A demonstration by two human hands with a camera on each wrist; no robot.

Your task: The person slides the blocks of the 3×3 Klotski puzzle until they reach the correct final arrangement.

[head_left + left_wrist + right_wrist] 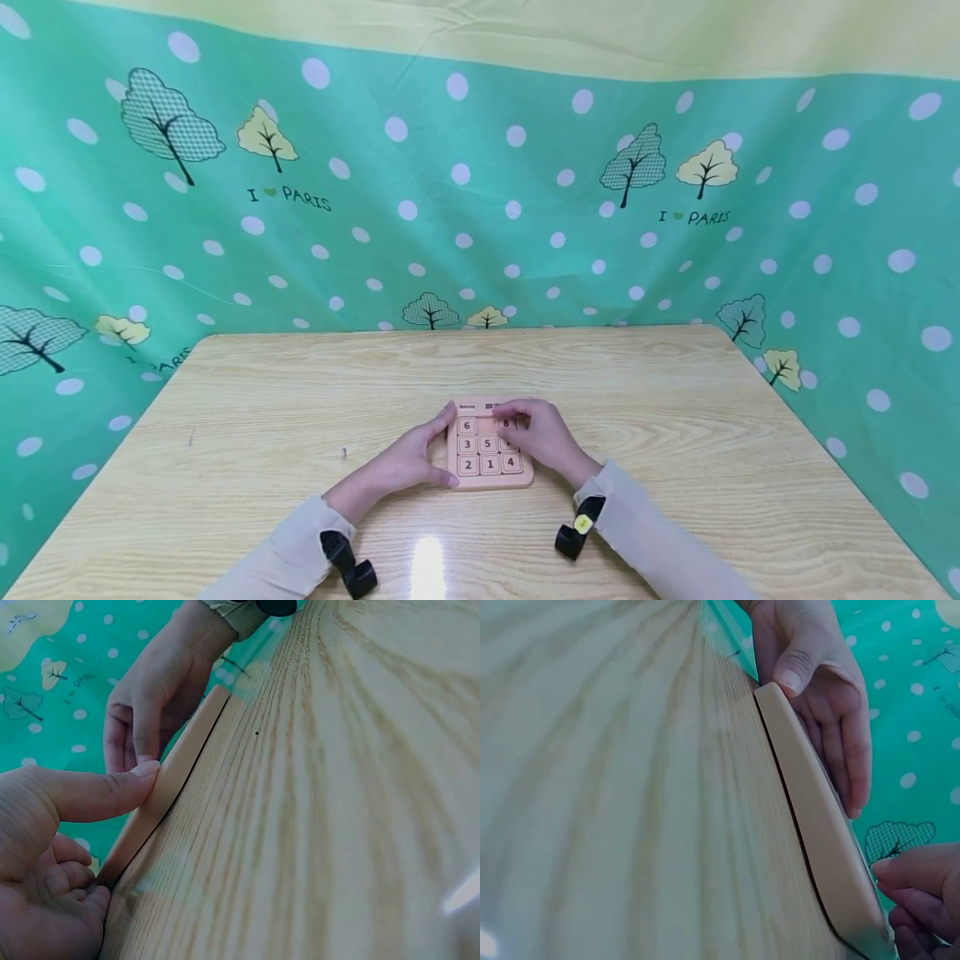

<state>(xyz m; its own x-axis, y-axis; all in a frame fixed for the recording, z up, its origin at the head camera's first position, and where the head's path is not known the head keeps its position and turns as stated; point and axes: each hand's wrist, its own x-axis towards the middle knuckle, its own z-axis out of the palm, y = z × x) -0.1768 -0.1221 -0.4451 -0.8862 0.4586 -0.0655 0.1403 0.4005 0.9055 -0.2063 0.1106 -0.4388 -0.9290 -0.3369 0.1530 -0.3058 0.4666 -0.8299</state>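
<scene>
Head alone shows numbered tiles (487,445), one apparently part-hidden.

The head camera looks forward and down from above the person's edge of the table (247,392), furthest back, with the number board (480,485) toward six o'clock and the curtain (480,208) across twelve. The left wrist camera (358,577) and right wrist camera (572,540) sit close and low, skimming the tabletop. One sees the left hand (56,840) at eight, the right hand (161,697) past ten; the other, the right at four, the left at two. Both share the board's near edge, side-on.
</scene>
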